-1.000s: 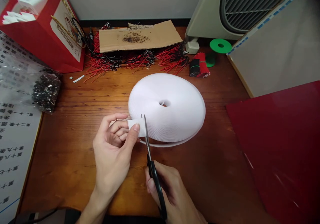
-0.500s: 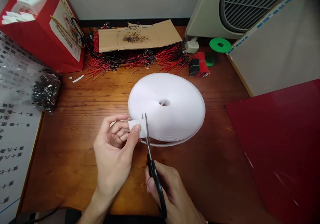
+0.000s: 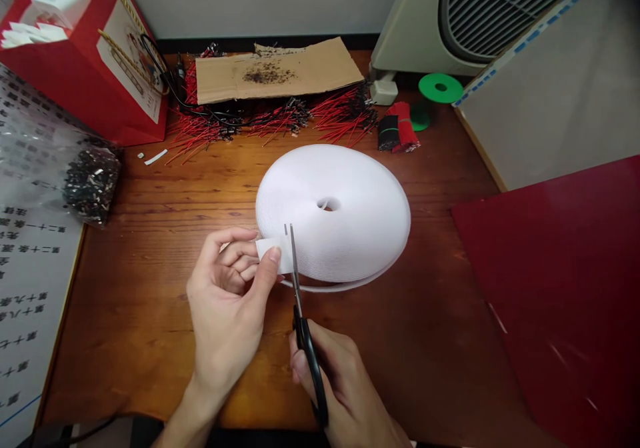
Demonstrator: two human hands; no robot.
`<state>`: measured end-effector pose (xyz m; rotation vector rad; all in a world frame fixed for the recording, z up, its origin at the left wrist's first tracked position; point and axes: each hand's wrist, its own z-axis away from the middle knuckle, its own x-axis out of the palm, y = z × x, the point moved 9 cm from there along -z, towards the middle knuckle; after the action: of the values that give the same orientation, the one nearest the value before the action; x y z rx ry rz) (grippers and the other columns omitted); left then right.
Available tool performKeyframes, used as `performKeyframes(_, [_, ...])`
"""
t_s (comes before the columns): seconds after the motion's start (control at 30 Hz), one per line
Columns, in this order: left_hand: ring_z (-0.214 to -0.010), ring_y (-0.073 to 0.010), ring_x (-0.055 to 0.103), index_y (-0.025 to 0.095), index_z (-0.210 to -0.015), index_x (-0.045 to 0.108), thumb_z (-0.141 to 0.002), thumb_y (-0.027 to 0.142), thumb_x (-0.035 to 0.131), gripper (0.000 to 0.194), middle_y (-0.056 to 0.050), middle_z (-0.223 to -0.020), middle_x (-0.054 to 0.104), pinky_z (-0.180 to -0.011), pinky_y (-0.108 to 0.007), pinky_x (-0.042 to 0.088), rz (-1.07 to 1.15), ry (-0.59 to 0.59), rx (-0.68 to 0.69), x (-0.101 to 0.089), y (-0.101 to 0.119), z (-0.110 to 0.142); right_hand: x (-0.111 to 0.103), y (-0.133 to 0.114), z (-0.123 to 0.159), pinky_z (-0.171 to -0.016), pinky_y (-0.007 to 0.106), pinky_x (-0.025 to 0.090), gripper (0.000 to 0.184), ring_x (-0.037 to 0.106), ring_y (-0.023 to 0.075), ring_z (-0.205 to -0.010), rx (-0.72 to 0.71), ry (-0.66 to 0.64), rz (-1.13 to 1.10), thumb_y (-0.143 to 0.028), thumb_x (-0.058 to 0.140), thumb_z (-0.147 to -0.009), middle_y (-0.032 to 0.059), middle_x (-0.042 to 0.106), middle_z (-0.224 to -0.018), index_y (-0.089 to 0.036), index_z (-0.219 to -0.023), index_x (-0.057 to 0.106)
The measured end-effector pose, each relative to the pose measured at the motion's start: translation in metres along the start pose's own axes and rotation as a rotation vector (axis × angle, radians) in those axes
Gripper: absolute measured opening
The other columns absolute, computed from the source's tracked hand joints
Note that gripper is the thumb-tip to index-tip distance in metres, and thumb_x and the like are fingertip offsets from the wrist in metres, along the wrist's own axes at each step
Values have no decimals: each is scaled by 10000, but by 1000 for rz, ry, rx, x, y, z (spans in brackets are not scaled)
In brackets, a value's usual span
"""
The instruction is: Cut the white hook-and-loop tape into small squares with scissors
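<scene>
A large flat roll of white tape (image 3: 350, 195), which looks like hook-and-loop tape, lies on the wooden table with a small hole at its centre. Its free end, a white tape end (image 3: 267, 245), is pinched between thumb and fingers of my left hand (image 3: 227, 301), just in front of the roll's left side. My right hand (image 3: 340, 375) grips black-handled scissors (image 3: 305, 341) by the loops. The slightly parted blades point away from me and straddle the tape end, right of my left thumb. Part of the tape between hand and roll is hidden behind the blades.
Cardboard (image 3: 280, 78) with dark bits rests on bundles of red wires (image 3: 345, 118) at the back. Around stand a red paper bag (image 3: 100, 81), a plastic bag of small black parts (image 3: 93, 181), a green spool (image 3: 440, 88), a fan-grilled appliance (image 3: 415, 21) and a dark red board (image 3: 555, 268).
The scissors' handle loops have drawn slightly closer together, and the blade gap has narrowed a little. My left hand keeps its pinch on the tape almost unmoved.
</scene>
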<state>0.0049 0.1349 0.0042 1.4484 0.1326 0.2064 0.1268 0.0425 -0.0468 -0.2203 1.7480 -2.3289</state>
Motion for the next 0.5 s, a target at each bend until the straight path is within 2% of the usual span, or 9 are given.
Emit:
performKeyframes(0.17, [-645, -100, 720, 202, -956, 636, -810, 180, 858, 266, 8, -742, 758, -628, -153, 591, -7, -2, 5, 0, 0, -2, 0, 4, 5, -625, 304, 387, 395, 499, 184, -666, 21, 7, 38, -516, 385, -1088, -4, 514, -750, -242, -812, 457])
performKeyframes(0.37, [-604, -115, 726, 199, -979, 626, -815, 182, 845, 274, -1, -735, 764, -599, -176, 606, -28, -40, 22, 0, 0, -4, -1, 7, 3, -612, 296, 370, 413, 495, 179, -657, 30, 7, 40, -525, 391, -1090, -8, 510, -736, -239, -799, 456])
performKeyframes(0.5, [-595, -122, 727, 199, -987, 615, -812, 184, 846, 290, -2, -733, 764, -595, -190, 611, -42, -74, 26, 2, 3, -6, 1, 7, 3, -592, 300, 345, 514, 457, 171, -633, 25, -3, -28, -640, 372, -1079, -18, 482, -714, -238, -768, 451])
